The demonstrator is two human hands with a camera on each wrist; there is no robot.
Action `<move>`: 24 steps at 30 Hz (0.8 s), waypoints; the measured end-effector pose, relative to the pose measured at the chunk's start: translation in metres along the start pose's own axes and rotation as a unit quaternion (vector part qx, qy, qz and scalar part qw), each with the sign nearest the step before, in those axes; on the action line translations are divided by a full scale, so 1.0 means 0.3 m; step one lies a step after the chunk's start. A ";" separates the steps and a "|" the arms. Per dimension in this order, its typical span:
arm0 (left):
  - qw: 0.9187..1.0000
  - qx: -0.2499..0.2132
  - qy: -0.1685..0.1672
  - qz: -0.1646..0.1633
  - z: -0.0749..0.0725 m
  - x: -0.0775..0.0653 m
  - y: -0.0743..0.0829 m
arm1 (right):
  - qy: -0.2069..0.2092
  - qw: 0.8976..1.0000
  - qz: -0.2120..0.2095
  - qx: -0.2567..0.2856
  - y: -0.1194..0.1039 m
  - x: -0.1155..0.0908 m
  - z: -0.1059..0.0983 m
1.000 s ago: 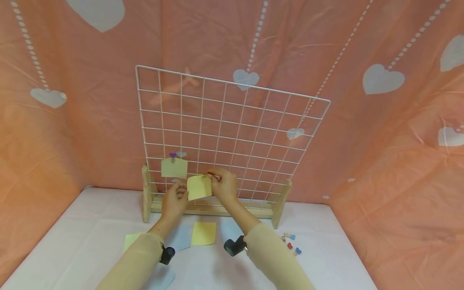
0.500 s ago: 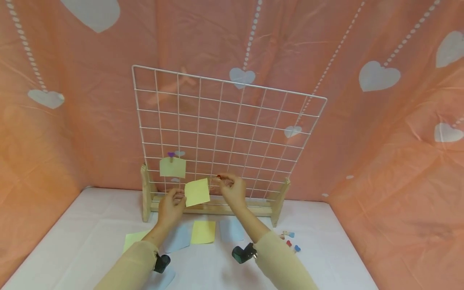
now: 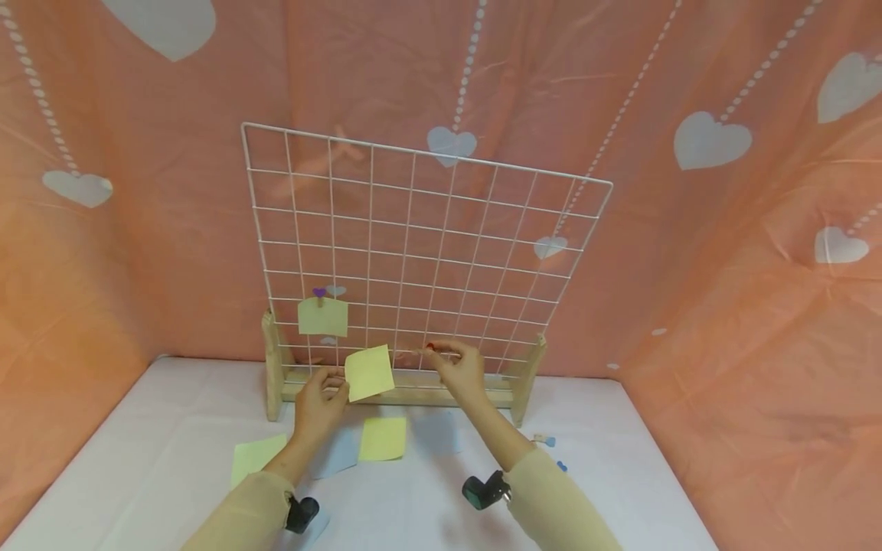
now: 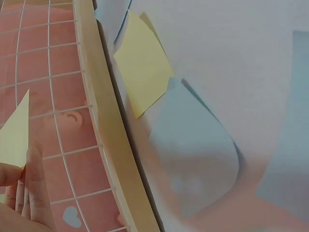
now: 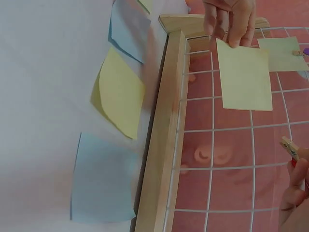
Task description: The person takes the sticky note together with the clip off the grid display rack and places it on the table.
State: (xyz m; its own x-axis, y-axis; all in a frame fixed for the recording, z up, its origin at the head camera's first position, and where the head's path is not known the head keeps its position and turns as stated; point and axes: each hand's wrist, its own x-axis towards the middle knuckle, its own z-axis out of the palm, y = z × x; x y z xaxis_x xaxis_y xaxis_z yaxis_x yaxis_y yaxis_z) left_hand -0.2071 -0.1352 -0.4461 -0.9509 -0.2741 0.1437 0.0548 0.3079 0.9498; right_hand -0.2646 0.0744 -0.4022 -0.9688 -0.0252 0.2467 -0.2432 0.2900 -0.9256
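My left hand [image 3: 320, 404] pinches a yellow sticky note [image 3: 370, 373] by its left edge, in front of the lower part of a white wire grid panel [image 3: 246, 153]. To the right, my right hand [image 3: 465, 375] holds a small wooden clothespin [image 5: 288, 146] with a red piece on it between thumb and fingers, apart from the note. In the right wrist view the clothespin's tip points toward the grid. Up and left of the held note, a pale green note [image 3: 322, 318] hangs on the grid from a clothespin with a purple heart [image 3: 319, 292].
A wooden stand [image 3: 430, 396] carries the grid on the white table. In front of it lie a yellow note [image 3: 383, 439], a blue note [image 3: 436, 434], a pale green note [image 3: 255, 458] and more blue notes. Small clothespins [image 3: 544, 440] lie at the right. Pink cloth hangs behind.
My right hand has drawn the clothespin away from the note's top right corner, to the right and slightly down. The note in my left hand has dropped a little and tilted.
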 end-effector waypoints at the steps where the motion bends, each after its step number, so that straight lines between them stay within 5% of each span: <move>1: 1.000 -0.007 -0.003 -0.002 -0.001 -0.003 0.000 | 0.002 1.000 0.001 -0.004 0.003 -0.002 -0.004; 24: 0.999 0.001 -0.028 -0.021 -0.012 -0.065 -0.029 | 0.013 0.999 -0.003 -0.035 0.083 -0.058 -0.078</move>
State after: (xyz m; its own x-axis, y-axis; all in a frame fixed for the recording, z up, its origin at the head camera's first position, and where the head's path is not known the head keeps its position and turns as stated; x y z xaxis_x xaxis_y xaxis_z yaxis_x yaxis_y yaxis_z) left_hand -0.1879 -0.1358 -0.4561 -0.9679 -0.2356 0.0870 0.0128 0.2997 0.9540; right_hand -0.2526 0.1043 -0.4229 -0.9653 -0.0020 0.2612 -0.2447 0.3568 -0.9016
